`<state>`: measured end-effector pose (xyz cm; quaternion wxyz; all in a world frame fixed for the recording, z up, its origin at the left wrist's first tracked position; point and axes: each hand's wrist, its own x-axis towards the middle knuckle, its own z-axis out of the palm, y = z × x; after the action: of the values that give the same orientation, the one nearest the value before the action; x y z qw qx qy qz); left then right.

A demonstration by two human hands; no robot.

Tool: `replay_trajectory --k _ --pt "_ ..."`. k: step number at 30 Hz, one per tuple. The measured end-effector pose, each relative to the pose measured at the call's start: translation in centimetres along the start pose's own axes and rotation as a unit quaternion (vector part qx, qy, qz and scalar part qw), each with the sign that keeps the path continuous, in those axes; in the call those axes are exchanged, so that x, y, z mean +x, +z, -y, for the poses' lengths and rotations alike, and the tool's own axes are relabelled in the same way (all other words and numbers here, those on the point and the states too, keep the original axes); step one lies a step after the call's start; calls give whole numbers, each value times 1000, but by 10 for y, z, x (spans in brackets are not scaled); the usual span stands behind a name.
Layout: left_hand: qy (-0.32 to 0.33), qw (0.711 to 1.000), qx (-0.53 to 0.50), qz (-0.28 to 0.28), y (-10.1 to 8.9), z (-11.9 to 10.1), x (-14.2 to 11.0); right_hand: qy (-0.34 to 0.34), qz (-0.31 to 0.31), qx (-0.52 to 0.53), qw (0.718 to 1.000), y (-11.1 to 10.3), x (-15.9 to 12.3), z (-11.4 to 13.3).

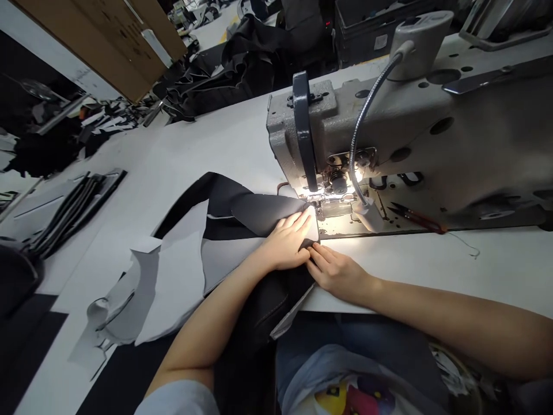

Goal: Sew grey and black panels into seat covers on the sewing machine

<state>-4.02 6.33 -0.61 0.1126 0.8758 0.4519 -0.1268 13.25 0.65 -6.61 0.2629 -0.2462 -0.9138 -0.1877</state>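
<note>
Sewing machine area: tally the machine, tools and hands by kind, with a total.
Sewing machine: 1
Lamp: 1
Snips: 1
Hands: 2
Total: 5

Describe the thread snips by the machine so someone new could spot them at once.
Find the grey industrial sewing machine on the white table. On its bed, right of the gooseneck lamp, lie the thread snips: slim and dark with reddish-brown trim, tips aimed toward the lamp, the only cutting tool there.
</note>
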Motion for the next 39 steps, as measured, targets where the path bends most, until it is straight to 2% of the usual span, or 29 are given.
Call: replay_trajectory --k 4,10,21,28,35,39 --pt "-24 998 8 -63 1 -1 1 7 -18 -20 1000 -2 3 2" --pt "-21 999 16 -36 0 -10 4 24 -17 -24 999 -6 -2 5" --pt "-25 998 29 -41 -4 -16 14 33 -8 -5 999 -7 -9 -4" --pt "-41 997 26 -59 -1 -15 21 -13 -5 -10 1000 -10 -7 -2" --pt "-39 998 35 -35 2 -26 8 -9 -10 12 1000 -14 -10 11" --pt "-35 997 48 -47 4 -29 0 -7 -5 14 1000 -14 -9 18"
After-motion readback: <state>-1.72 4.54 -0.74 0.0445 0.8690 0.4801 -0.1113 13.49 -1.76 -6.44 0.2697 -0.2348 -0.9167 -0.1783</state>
